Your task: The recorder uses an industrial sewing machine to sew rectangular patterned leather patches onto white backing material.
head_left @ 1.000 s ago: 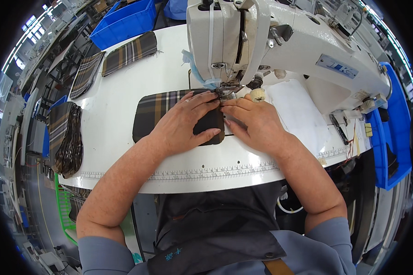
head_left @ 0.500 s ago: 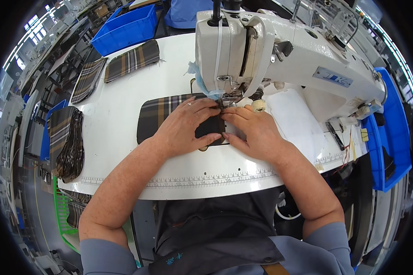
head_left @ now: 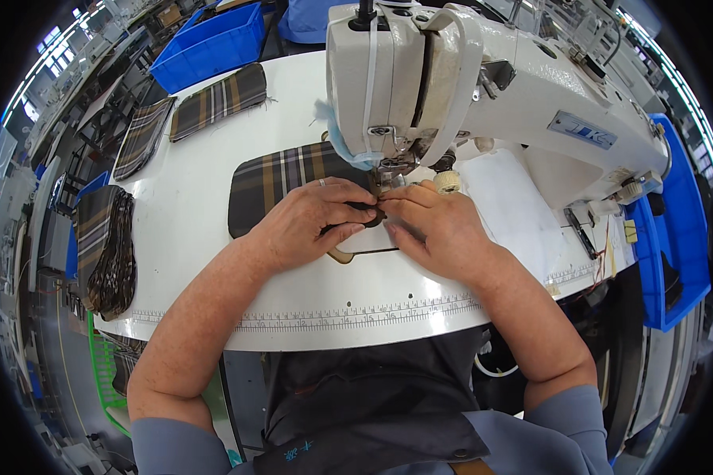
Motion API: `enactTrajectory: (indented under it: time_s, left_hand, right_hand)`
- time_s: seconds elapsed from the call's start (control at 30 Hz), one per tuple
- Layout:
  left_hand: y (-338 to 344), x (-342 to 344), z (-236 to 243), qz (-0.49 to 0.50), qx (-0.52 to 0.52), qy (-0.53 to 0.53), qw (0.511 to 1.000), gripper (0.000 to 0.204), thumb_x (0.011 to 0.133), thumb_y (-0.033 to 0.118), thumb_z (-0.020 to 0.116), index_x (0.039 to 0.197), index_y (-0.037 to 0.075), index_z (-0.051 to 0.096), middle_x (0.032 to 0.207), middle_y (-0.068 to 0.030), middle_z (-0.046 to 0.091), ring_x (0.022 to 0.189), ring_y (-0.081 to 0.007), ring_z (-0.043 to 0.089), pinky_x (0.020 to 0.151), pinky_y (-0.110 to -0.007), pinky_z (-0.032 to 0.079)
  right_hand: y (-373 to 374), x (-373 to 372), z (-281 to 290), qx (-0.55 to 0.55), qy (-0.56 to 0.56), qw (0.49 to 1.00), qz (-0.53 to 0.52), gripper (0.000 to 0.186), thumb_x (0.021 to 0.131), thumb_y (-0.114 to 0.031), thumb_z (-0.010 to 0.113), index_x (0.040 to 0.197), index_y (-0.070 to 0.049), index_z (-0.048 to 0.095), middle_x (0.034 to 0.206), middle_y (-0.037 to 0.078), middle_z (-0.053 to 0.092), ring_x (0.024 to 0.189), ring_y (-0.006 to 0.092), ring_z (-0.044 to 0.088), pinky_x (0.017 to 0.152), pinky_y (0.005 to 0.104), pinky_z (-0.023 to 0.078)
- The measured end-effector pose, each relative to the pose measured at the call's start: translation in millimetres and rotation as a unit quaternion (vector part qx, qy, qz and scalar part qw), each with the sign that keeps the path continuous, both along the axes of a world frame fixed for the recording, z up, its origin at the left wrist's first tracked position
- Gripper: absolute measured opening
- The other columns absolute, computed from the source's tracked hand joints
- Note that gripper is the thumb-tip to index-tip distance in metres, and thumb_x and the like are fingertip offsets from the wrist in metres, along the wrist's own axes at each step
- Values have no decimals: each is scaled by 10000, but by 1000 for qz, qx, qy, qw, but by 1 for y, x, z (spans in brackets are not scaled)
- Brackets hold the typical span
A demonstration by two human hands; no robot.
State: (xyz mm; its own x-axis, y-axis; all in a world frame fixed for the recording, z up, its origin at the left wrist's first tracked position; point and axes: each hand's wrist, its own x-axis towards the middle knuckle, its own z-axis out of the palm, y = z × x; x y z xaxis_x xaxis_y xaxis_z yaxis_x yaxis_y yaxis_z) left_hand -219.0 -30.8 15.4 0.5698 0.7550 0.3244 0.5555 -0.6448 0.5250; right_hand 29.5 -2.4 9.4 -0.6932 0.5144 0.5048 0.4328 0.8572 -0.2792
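Observation:
A dark plaid fabric piece [head_left: 265, 190] with brown and pale stripes lies flat on the white sewing table [head_left: 190, 261]. Its right edge is at the presser foot of the white sewing machine [head_left: 396, 87]. My left hand [head_left: 313, 218], with a ring on one finger, rests over the fabric's right part and has its fingers bent together on the edge. Close in front of the presser foot, my right hand [head_left: 444, 226] holds the same edge between fingertips and thumb. The fingertips of both hands nearly meet there. Fingers and machine head hide the needle.
Plaid pieces [head_left: 218, 103] lie at the far left, and a thick plaid stack [head_left: 107, 253] overhangs the left edge. Blue bins stand behind [head_left: 210, 47] and at right [head_left: 673, 229]. A green basket [head_left: 103, 368] sits below left. Black snips [head_left: 582, 233] lie by the machine.
The fabric has turned slightly, its near right corner drawing up toward the presser foot. My left hand has slid a little toward me, fingers more bent. The view has shifted slightly.

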Motion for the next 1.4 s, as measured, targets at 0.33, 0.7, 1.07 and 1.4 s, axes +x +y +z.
enactTrajectory:
  time_s: [0.33, 0.7, 1.07, 1.4]
  left_hand:
    - [20, -2, 4, 20, 17, 23, 999, 229, 912, 137, 683, 1109, 43, 754, 1190, -104, 699, 1122, -299, 639, 998, -389, 511]
    - [-3, 14, 6, 76, 50, 100, 991, 421, 883, 271, 728, 1213, 13, 690, 1306, -162, 622, 1206, -348, 589, 1053, -437, 461]
    - [-58, 31, -2, 137, 35, 198, 970, 996, 846, 639, 663, 1485, -65, 368, 1575, -225, 344, 1496, -360, 299, 1221, -541, 217]
    - [-85, 21, 2, -33, 20, 71, 997, 458, 821, 251, 799, 1246, 127, 682, 1376, -97, 594, 1300, -303, 550, 1121, -476, 420]
  right_hand:
    - [-5, -4, 6, -5, -45, 998, -38, 297, 853, -206, 703, 1114, -63, 702, 1153, 56, 693, 891, 285, 666, 759, 401, 542]
    - [-3, -1, 3, -5, -43, 998, -39, 328, 846, -224, 711, 1127, -57, 683, 1109, 75, 691, 896, 300, 659, 776, 408, 537]
    - [-2, 1, 6, 0, -27, 1000, -13, 410, 833, -328, 745, 1135, -57, 688, 1151, 56, 689, 890, 295, 664, 766, 396, 540]
    - [-2, 1, 7, -2, -27, 1000, -14, 404, 840, -331, 737, 1141, -66, 687, 1157, 41, 683, 895, 289, 661, 777, 401, 536]
